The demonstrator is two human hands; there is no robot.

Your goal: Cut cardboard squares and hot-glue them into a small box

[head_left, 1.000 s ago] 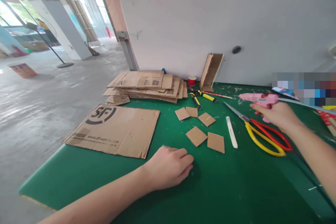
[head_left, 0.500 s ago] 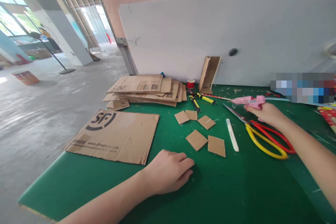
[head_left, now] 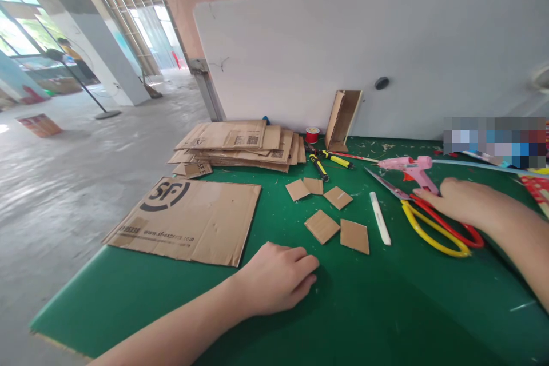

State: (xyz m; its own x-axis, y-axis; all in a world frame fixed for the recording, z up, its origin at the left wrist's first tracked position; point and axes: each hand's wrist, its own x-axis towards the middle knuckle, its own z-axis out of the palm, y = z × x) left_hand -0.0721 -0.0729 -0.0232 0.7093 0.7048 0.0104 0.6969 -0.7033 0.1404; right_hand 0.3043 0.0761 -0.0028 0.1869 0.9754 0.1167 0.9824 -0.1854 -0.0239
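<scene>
Both your hands are low on the green bench (head_left: pixel 386 309), neither clasping anything.

Head view: your left hand (head_left: pixel 278 277) lies palm down, fingers loosely curled and empty. The cardboard squares (head_left: pixel 321 226) lie at its 1 o'clock and the printed cardboard sheet (head_left: pixel 189 220) at its 10 o'clock. Your right hand (head_left: pixel 467 203) is slack and open over the red handle of the scissors (head_left: pixel 433 229). Its fingertips are just beside the pink glue gun (head_left: pixel 406 164), which stands at its 11 o'clock. The white glue stick (head_left: pixel 380 218) lies at 9 o'clock of the scissors.

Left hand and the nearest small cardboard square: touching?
Apart. The head view shows a strip of bare green mat between the left hand and the cardboard square; the hand rests on the mat, holding nothing.
</scene>
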